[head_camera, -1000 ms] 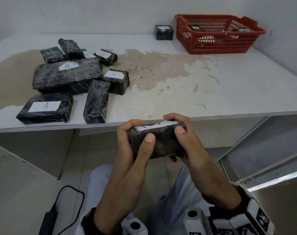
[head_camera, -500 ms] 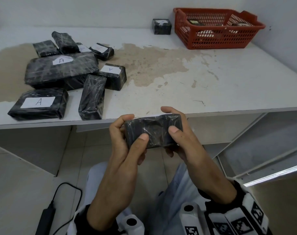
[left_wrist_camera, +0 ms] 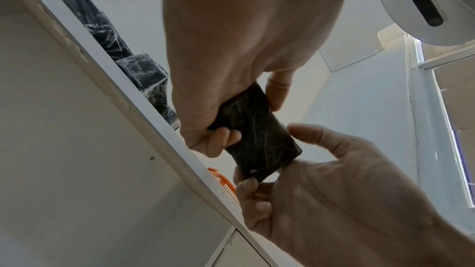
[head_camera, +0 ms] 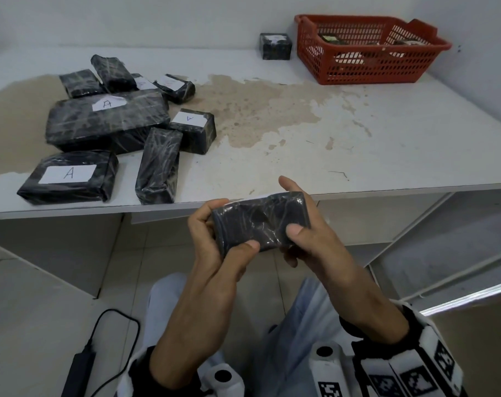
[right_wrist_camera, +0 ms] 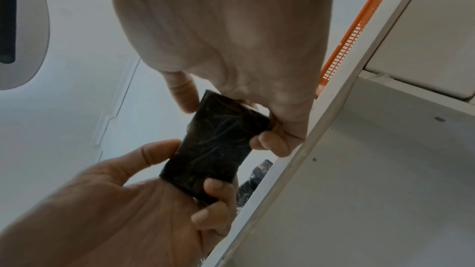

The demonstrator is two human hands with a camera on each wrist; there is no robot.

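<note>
I hold a small black plastic-wrapped package (head_camera: 260,222) in both hands, just in front of the table's front edge and below its top. My left hand (head_camera: 229,224) grips its left end, thumb on the near face and fingers curled behind. My right hand (head_camera: 292,207) grips the right end the same way. A sliver of white label shows along the package's far top edge. The left wrist view shows the package (left_wrist_camera: 257,139) between my left hand (left_wrist_camera: 249,116) and right hand (left_wrist_camera: 275,159). The right wrist view shows the package (right_wrist_camera: 218,149) too.
On the stained white table (head_camera: 386,138), several black wrapped packages, some labelled "A", are piled at the left around a large one (head_camera: 106,121). A red basket (head_camera: 372,67) stands back right, with a small black package (head_camera: 275,47) beside it. A power adapter (head_camera: 80,373) lies on the floor.
The package has been turned in my hands: the white label that faced up one second ago now faces away, leaving the dark side toward me. Both hands kept their hold.
</note>
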